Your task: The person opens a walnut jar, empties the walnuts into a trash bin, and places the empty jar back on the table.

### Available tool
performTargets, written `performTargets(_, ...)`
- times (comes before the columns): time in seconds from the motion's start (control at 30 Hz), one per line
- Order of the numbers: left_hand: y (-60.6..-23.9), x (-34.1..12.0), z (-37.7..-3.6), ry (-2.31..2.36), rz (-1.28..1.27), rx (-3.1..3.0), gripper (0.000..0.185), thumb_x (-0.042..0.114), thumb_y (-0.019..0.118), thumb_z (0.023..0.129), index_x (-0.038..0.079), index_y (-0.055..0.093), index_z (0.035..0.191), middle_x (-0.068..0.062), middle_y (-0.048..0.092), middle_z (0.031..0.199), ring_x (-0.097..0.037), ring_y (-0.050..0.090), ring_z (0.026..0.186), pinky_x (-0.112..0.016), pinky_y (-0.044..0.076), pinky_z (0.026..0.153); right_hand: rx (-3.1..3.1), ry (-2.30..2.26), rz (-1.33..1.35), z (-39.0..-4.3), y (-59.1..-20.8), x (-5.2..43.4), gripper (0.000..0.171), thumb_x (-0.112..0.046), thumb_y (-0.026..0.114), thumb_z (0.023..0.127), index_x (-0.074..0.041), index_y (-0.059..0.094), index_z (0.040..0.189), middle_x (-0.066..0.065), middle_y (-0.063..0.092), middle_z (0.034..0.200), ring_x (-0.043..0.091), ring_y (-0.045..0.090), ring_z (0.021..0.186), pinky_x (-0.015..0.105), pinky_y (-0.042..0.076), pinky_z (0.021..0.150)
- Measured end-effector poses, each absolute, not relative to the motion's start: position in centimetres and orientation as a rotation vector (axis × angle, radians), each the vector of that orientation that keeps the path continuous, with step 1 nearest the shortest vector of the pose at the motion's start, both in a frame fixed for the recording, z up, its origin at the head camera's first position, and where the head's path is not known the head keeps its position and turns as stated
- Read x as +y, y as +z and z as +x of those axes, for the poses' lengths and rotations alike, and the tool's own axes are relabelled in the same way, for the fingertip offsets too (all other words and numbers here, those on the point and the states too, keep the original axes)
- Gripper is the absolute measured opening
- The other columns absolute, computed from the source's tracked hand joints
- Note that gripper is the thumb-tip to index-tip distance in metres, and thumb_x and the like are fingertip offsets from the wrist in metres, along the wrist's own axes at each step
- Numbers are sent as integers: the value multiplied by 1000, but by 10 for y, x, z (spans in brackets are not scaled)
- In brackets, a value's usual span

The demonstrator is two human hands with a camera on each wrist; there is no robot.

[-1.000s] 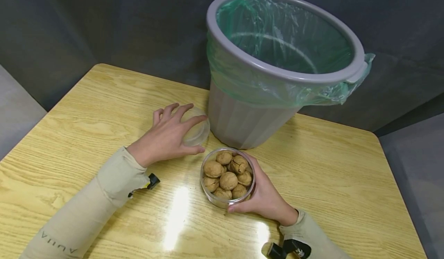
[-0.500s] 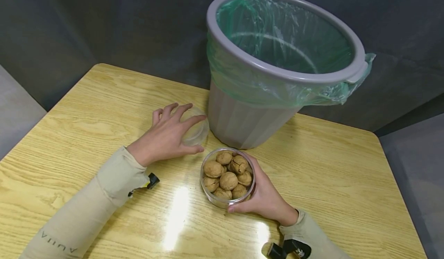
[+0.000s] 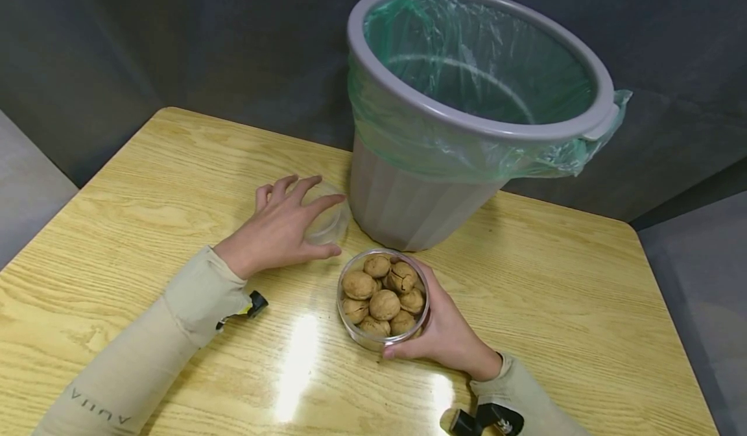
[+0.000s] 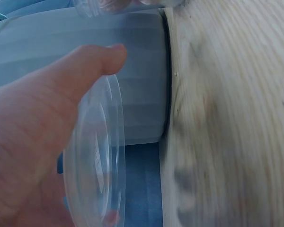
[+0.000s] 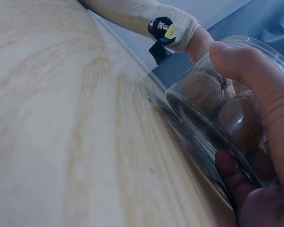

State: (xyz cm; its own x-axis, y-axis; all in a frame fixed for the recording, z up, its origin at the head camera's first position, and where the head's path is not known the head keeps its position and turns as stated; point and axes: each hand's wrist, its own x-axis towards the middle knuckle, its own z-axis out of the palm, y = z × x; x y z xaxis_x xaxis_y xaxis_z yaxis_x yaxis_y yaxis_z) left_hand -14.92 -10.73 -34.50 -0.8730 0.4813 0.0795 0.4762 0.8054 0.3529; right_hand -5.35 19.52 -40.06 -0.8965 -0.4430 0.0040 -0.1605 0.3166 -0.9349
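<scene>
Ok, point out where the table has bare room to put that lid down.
Bare wood lies left of the left hand toward the table edge, and right of the bin and right hand. It is crowded in the middle, where the lid, the jar of walnuts and the bin's base sit close together.

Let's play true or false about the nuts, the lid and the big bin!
1. The right hand holds the jar of walnuts. True.
2. The jar has its lid on. False: the jar is open, and the left hand holds the clear lid beside it.
3. The bin has a green bag inside. True.
4. The bin is full of walnuts. False: nothing shows in the visible part of its bag.
5. The jar stands on the wooden table. True.
</scene>
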Motion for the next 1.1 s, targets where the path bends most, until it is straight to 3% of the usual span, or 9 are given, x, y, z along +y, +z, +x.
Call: performTargets(1.1, -353, -112, -154, 576, 772, 2958, 82, 64, 74, 84, 32, 48, 154, -18, 32, 167, -56, 28, 148, -65, 25, 105, 2340, -1619, -579, -54, -400, 194, 131, -13, 102, 59, -26, 23, 164, -4, 39, 163, 15, 45, 148, 21, 38, 118)
